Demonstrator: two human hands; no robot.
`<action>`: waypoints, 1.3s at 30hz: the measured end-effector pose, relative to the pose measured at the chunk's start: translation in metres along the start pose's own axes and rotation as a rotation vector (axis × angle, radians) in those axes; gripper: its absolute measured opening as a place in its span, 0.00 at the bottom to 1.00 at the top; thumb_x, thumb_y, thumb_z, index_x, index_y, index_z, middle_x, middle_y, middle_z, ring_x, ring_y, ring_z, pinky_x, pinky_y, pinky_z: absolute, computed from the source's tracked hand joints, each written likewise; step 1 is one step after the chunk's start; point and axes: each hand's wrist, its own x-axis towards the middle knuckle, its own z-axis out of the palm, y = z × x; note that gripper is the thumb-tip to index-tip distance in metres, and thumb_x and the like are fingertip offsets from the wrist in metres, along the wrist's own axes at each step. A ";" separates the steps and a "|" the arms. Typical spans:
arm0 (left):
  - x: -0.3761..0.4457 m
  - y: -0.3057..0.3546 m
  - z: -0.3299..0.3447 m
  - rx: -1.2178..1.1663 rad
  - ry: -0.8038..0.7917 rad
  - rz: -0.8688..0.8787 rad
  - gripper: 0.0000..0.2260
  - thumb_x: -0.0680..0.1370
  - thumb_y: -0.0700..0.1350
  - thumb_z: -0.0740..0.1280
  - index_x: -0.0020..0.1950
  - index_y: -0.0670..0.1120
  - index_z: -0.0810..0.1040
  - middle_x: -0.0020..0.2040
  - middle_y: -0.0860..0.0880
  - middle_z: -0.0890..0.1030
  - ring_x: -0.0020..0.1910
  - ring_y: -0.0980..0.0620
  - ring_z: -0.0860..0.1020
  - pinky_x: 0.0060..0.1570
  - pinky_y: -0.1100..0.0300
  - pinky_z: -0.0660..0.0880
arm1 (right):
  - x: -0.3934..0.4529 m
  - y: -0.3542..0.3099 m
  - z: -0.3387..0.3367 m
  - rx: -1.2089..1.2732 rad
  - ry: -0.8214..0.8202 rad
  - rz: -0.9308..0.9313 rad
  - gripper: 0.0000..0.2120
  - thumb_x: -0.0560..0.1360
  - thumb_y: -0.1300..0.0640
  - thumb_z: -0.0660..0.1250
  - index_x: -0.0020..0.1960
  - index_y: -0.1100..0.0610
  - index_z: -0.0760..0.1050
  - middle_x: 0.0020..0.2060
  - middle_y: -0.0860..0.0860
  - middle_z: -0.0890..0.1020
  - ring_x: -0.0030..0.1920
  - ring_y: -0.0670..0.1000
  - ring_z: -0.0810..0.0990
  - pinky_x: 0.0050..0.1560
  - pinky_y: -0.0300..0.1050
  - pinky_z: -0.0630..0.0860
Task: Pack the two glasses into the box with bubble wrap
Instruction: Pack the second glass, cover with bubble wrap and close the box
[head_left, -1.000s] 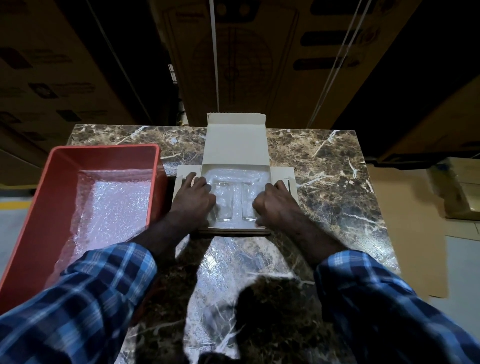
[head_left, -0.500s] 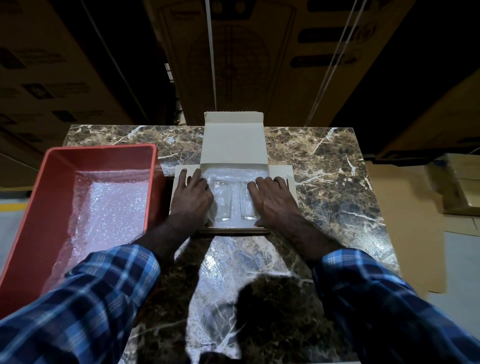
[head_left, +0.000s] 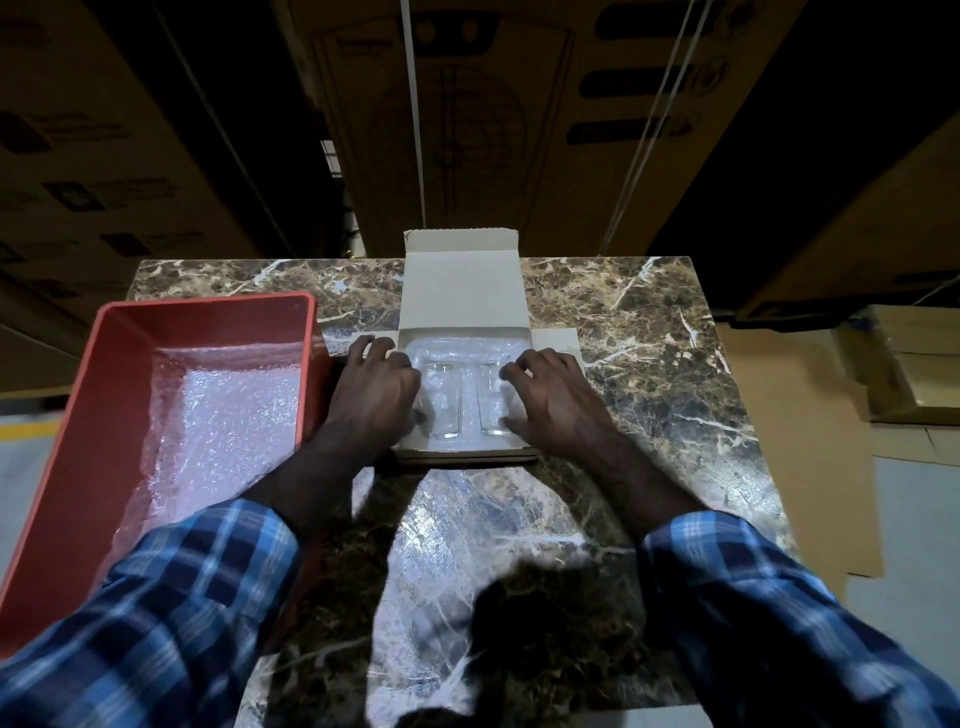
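A small white cardboard box (head_left: 462, 291) lies open on the marble table, lid flap back and side flaps spread. Bubble wrap (head_left: 457, 347) lines its inside. Two clear glasses lie side by side on the wrap: the left glass (head_left: 443, 400) and the right glass (head_left: 491, 397). My left hand (head_left: 376, 392) rests palm down on the box's left edge and flap, fingers spread. My right hand (head_left: 550, 400) rests on the right edge, fingertips touching the wrap beside the right glass. Neither hand grips a glass.
A red plastic bin (head_left: 124, 452) with a bubble wrap sheet (head_left: 228, 415) inside stands left of the box, touching my left forearm. Large cardboard cartons (head_left: 467, 114) rise behind the table. Flat cardboard and more boxes (head_left: 914, 358) lie on the floor to the right.
Both hands have opened from curled to flat and slid outward over the box's sides; the left fingers now reach onto the left flap. The glasses stay in place.
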 end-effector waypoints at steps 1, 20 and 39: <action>-0.004 0.002 -0.001 -0.036 0.054 -0.012 0.21 0.74 0.59 0.72 0.58 0.45 0.82 0.62 0.47 0.81 0.68 0.43 0.70 0.70 0.48 0.54 | -0.003 -0.003 -0.002 0.016 0.044 0.024 0.26 0.69 0.51 0.77 0.62 0.60 0.75 0.55 0.59 0.79 0.54 0.60 0.76 0.56 0.52 0.70; -0.149 0.081 0.063 -0.409 0.405 -0.054 0.17 0.76 0.50 0.63 0.59 0.43 0.81 0.59 0.43 0.81 0.58 0.40 0.78 0.57 0.49 0.71 | -0.117 -0.088 0.045 0.150 0.215 0.043 0.08 0.76 0.56 0.63 0.52 0.56 0.78 0.48 0.53 0.79 0.50 0.56 0.75 0.52 0.51 0.71; -0.217 0.108 0.087 -0.382 0.258 -0.183 0.26 0.79 0.54 0.60 0.73 0.41 0.71 0.74 0.40 0.70 0.71 0.40 0.71 0.65 0.44 0.73 | -0.155 -0.110 0.058 0.205 0.077 -0.017 0.25 0.80 0.52 0.61 0.75 0.58 0.66 0.74 0.57 0.68 0.74 0.59 0.66 0.74 0.52 0.62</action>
